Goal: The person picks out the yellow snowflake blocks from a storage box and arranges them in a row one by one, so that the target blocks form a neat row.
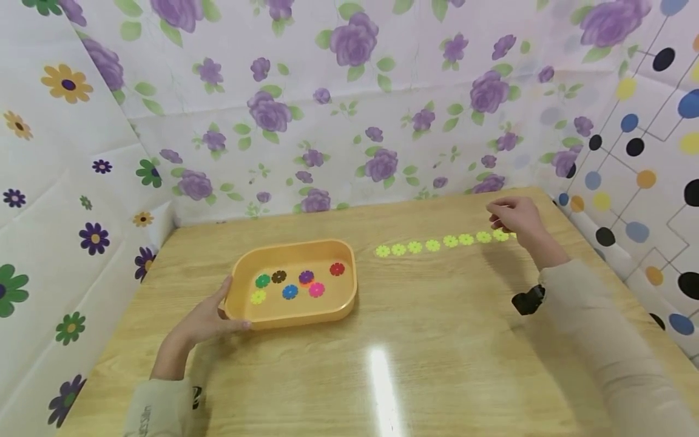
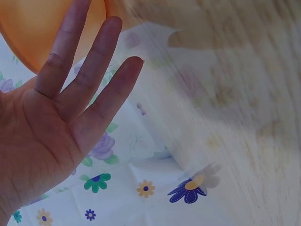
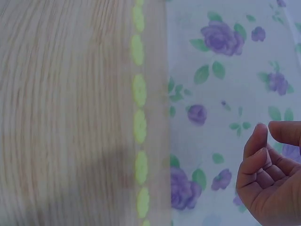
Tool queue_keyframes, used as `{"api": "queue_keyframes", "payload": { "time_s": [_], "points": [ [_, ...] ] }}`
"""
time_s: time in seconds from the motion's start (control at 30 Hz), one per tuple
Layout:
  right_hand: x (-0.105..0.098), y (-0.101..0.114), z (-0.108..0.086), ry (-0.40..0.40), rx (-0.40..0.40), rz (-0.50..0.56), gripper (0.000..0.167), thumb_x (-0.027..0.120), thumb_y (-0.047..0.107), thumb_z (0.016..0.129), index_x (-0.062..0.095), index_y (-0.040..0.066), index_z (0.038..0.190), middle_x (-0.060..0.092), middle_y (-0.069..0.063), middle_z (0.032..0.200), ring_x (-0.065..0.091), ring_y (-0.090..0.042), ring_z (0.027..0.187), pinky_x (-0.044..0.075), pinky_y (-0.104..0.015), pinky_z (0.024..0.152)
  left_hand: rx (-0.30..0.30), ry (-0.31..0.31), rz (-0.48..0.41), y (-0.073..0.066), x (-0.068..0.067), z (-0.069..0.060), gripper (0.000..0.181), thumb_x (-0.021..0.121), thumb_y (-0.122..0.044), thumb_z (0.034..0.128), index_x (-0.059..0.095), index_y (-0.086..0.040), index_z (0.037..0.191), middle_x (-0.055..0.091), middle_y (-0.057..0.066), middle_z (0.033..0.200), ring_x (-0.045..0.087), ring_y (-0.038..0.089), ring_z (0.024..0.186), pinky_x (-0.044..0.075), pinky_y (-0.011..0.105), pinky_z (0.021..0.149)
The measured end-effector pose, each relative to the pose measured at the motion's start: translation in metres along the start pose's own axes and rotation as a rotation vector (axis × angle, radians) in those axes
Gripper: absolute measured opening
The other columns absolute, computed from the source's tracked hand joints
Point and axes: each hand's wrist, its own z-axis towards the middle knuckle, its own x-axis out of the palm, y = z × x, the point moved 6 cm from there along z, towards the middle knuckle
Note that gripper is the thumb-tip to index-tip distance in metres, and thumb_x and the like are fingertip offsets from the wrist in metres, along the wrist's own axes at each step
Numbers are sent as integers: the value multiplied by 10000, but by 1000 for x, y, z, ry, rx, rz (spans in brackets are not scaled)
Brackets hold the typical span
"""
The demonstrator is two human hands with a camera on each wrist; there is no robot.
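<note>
My left hand [image 1: 204, 321] rests against the left near corner of an orange plastic tray [image 1: 349, 303], its thumb along the near wall. In the left wrist view, the fingers [image 2: 101, 106] are straight and spread beside the tray. Inside the tray lie several flower-shaped plastic discs, among them a red disc [image 1: 337, 269], a blue disc [image 1: 290, 292] and a yellow disc [image 1: 258, 297]. My right hand [image 1: 519, 218] hovers over the right end of a row of yellow flower-shaped discs [image 1: 432, 245]. Its fingers are loosely bent, with a small gap at the thumb tip and nothing visible between.
The wooden table [image 1: 437, 340] ends at a back wall covered with purple-rose cloth [image 1: 355, 121]. A flower-printed sheet [image 1: 49, 212] stands at the left and a dotted sheet [image 1: 644, 182] at the right. The disc row runs near the table's back edge.
</note>
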Motion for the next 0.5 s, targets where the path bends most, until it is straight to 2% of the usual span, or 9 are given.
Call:
{"api": "queue_keyframes", "payload": {
  "time_s": [0.17,0.33,0.5],
  "points": [
    [15,16,-8,23,-31,-8,484,534,324,915,507,-34,1240,603,1,754,601,-127,643,469,-255,571,-1,1,-7,0,3,0,1148,758,-391,717,-47,-18,1446,395,362,1278,594,219,885,432,440,836],
    [32,37,-15,53,-90,-9,416,540,286,920,542,-17,1205,605,-27,750,604,-157,647,467,-267,561,17,-8,-3,-3,2,0,1136,756,-379,723,-40,-11,1445,403,365,1267,596,209,869,439,418,820],
    [55,55,-22,103,-144,-65,380,535,284,924,569,-1,1174,608,-83,792,603,-191,658,464,-293,547,42,-4,-24,-6,0,-2,1120,759,-327,735,-47,-2,1441,445,360,1227,615,197,844,439,426,817]
  ]
}}
